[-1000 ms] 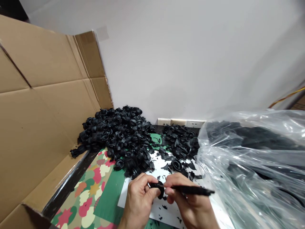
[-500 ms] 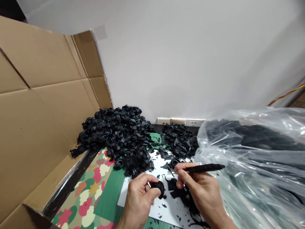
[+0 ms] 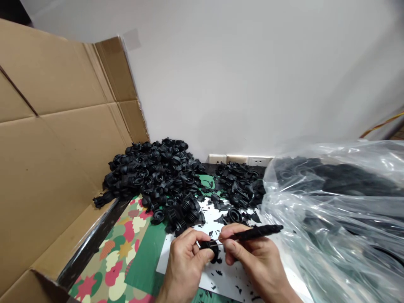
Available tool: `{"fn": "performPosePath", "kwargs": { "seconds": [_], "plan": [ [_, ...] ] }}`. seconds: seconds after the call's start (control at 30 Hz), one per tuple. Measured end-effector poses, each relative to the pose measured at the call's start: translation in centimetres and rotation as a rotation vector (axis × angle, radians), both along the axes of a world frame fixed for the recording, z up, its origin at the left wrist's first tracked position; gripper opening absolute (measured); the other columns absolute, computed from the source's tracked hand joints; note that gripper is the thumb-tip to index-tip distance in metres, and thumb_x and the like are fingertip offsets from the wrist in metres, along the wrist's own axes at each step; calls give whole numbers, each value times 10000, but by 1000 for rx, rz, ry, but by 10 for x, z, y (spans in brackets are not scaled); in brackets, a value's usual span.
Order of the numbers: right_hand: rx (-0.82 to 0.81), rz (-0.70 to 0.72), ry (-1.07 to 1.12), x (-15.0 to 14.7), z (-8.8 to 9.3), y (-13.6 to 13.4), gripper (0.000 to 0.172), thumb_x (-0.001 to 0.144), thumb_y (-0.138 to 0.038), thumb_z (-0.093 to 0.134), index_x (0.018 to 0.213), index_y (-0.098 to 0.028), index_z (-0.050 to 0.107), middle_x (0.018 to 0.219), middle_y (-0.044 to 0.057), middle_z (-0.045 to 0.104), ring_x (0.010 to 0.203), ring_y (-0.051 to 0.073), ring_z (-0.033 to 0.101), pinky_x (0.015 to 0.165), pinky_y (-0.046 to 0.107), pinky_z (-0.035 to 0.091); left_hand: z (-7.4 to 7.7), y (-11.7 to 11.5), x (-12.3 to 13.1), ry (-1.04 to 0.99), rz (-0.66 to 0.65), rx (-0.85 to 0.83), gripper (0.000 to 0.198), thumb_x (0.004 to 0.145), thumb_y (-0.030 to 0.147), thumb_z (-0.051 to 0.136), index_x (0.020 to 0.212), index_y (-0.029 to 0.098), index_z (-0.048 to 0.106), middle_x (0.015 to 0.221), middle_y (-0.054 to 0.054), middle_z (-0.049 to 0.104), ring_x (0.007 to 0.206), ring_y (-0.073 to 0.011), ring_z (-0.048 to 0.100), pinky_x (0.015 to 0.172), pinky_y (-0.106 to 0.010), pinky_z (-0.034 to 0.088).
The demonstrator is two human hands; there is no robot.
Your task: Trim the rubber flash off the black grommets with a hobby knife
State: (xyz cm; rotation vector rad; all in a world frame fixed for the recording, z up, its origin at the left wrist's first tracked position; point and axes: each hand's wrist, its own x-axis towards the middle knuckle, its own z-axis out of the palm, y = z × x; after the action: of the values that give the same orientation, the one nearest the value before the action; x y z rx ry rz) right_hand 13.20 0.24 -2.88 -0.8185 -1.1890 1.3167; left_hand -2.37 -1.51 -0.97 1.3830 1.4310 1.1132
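Pinching black part (image 3: 215,251) in left hand (image 3: 185,257), slim tool (image 3: 263,231) in right hand (image 3: 259,253). Back at black part from 3 o'clock — likely trimming again.

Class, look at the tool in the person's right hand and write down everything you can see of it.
The tool is slim, with a dull black handle whose surface looks uneven, and a thin, pale, metal-looking shaft. The right hand grips it between thumb and fingers, above the white sheet. The handle's free end points right, tilted slightly up in the view; the shaft points left to the black part in the left hand. Whether its tip touches that part is unclear.
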Motion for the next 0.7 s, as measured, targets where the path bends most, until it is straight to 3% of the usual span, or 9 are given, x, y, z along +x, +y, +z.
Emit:
{"fn": "performPosePath", "kwargs": {
  "seconds": [0.3, 0.57, 0.7],
  "plan": [
    [5, -5, 0, 0, 1, 1, 139, 759, -327, 683, 780, -190, 672, 541, -9, 611, 475, 136, 578, 488, 240, 458, 1, -1, 1, -10, -6, 1, 179, 670, 129, 612, 824, 184, 685, 624, 50, 462, 484, -84, 361, 442, -201, 289],
    [-139, -100, 54, 4, 9, 3, 338, 704, -484, 689, 806, -167, 628, 475, -13, 593, 444, 138, 524, 467, 246, 405, 1, -4, 0, 51, -4, 80, 96, 688, 154, 620, 774, 187, 648, 591, 56, 463, 488, -90, 406, 458, -196, 324],
    [-173, -60, -76, 5, 16, 4, 350, 706, -510, 662, 729, -168, 593, 442, -29, 542, 445, 137, 482, 485, 255, 379, -4, -4, 0, 128, 5, 127, 83, 702, 168, 628, 783, 190, 634, 599, 59, 458, 483, -88, 409, 445, -191, 325]
  ]
}}
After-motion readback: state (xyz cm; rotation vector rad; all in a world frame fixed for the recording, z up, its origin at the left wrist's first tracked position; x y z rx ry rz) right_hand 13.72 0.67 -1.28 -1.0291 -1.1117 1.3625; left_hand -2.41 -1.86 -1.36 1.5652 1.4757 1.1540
